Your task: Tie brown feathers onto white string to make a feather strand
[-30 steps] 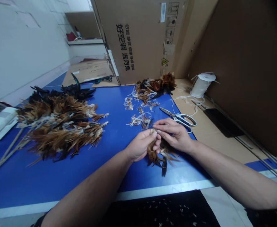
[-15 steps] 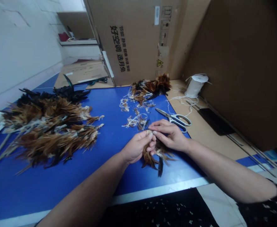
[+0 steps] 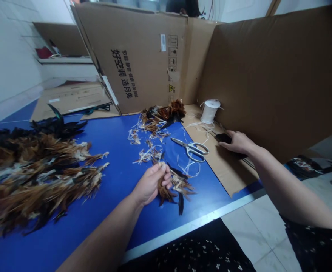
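My left hand (image 3: 151, 182) is closed in a pinch on the pale root end of a small bunch of feathers (image 3: 167, 194), whose brown and black tips hang down over the blue table (image 3: 117, 211). Away to the right, my right hand (image 3: 238, 142) lies across a flat black object (image 3: 224, 139) like a phone, thumb on its near side and fingers on its far side. Much of that object is hidden under the hand. Scissors (image 3: 192, 148) with pale handles lie between the two hands, blades pointing left. Beside them is a loose loop of clear strip (image 3: 190, 168).
A large heap of brown and black feathers (image 3: 49, 166) spreads over the left side. Another feather pile (image 3: 162, 115) lies at the back, before a standing cardboard box wall (image 3: 145, 56). A white spool of string (image 3: 210, 112) stands on a cardboard sheet (image 3: 219, 170).
My right hand has left the feather bunch and moved right onto the flat black object. My left hand still pinches the bunch. The view has turned to the right.
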`<action>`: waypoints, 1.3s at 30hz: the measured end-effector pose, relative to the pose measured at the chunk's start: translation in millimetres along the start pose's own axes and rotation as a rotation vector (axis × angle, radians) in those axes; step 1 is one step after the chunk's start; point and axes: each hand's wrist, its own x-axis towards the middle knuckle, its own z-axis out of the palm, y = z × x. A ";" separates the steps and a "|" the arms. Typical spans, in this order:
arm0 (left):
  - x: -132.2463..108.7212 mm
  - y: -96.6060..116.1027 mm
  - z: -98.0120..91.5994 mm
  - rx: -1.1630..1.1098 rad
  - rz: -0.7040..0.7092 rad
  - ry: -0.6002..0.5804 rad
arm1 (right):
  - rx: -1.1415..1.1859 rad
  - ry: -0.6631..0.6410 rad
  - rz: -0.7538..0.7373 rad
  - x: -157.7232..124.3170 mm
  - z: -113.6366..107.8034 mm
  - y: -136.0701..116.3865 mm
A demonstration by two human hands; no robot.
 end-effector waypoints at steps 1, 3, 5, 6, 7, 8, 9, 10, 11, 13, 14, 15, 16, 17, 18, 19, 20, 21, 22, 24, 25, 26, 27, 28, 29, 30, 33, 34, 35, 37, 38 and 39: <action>0.0 -0.2 0.0 0.000 -0.001 0.001 | -0.011 -0.045 0.024 2.0 4.9 10.3; 0.0 -0.3 -0.1 0.002 -0.004 0.005 | 0.004 -0.093 0.050 5.0 13.7 24.9; 0.0 -0.4 -0.2 0.004 -0.004 0.006 | 0.049 -0.098 0.031 6.9 19.6 32.9; 0.1 -0.4 -0.3 0.005 -0.003 0.007 | 0.073 -0.090 0.015 7.4 21.3 35.1; 0.2 -0.5 -0.5 0.007 -0.002 0.008 | 0.093 -0.081 0.001 7.8 22.5 36.2; 0.3 -0.6 -0.8 0.007 -0.002 0.010 | 0.108 -0.066 -0.008 7.9 23.2 36.7; 0.4 -0.7 -1.0 0.007 -0.003 0.012 | 0.117 -0.049 -0.009 7.8 23.6 36.5; 0.5 -0.9 -1.3 0.006 -0.004 0.014 | 0.122 -0.030 -0.007 7.5 23.7 36.0; 0.6 -1.0 -1.6 0.005 -0.006 0.014 | 0.126 -0.010 -0.004 7.0 23.6 35.2; 0.9 -1.1 -2.2 0.004 -0.008 0.011 | 0.128 0.028 -0.004 5.4 23.1 33.2; 1.0 -1.1 -2.5 0.004 -0.009 0.010 | 0.125 0.044 -0.006 4.3 22.9 32.2; 1.0 -1.1 -2.7 0.004 -0.011 0.009 | 0.121 0.060 -0.012 3.1 22.7 31.3; 1.0 -1.0 -2.8 0.005 -0.012 0.008 | 0.118 0.079 -0.021 1.6 22.7 30.5; 1.0 -0.9 -2.9 0.006 -0.014 0.009 | 0.115 0.104 -0.034 -0.2 23.0 29.6; 1.0 -0.8 -2.7 0.006 -0.018 0.009 | 0.113 0.135 -0.050 -2.4 23.6 28.7; 0.9 -0.7 -2.5 0.007 -0.022 0.010 | 0.112 0.171 -0.069 -5.1 24.4 27.4; 0.9 -0.5 -2.1 0.008 -0.024 0.013 | 0.112 0.208 -0.090 -8.2 25.2 25.7; 0.8 -0.2 -1.7 0.009 -0.026 0.016 | 0.111 0.244 -0.110 -11.8 25.9 23.4; 0.7 0.0 -1.2 0.010 -0.028 0.019 | 0.110 0.278 -0.127 -15.9 26.3 20.4; 0.7 0.5 -0.6 0.012 -0.029 0.025 | 0.108 0.334 -0.154 -24.5 25.5 12.4; 0.7 0.7 -0.6 0.014 -0.029 0.025 | 0.108 0.355 -0.167 -28.6 24.4 7.7; 0.8 0.7 -0.7 0.016 -0.029 0.024 | 0.109 0.371 -0.182 -32.5 22.8 2.9; 0.9 0.7 -1.1 0.018 -0.029 0.022 | 0.109 0.384 -0.199 -36.0 20.9 -1.9; 1.1 0.5 -1.5 0.021 -0.028 0.019 | 0.107 0.395 -0.218 -39.0 19.0 -6.3; 1.2 0.3 -2.1 0.024 -0.027 0.017 | 0.103 0.405 -0.236 -41.5 17.3 -10.3; 1.4 0.0 -2.7 0.027 -0.025 0.016 | 0.097 0.416 -0.252 -43.7 15.7 -13.9; 1.8 -0.8 -4.0 0.032 -0.024 0.017 | 0.076 0.453 -0.297 -48.9 12.8 -22.0; 1.9 -0.9 -4.1 0.031 -0.024 0.017 | 0.073 0.470 -0.315 -50.5 12.3 -24.2; 1.9 -0.9 -4.0 0.031 -0.025 0.017 | 0.073 0.490 -0.336 -52.2 11.9 -26.3; 1.6 -0.7 -3.6 0.032 -0.026 0.017 | 0.072 0.534 -0.379 -55.5 11.2 -30.8; 1.3 -0.6 -3.3 0.034 -0.027 0.017 | 0.069 0.555 -0.399 -57.1 10.7 -33.1; 1.1 -0.4 -3.0 0.035 -0.027 0.016 | 0.065 0.574 -0.416 -58.6 10.1 -35.5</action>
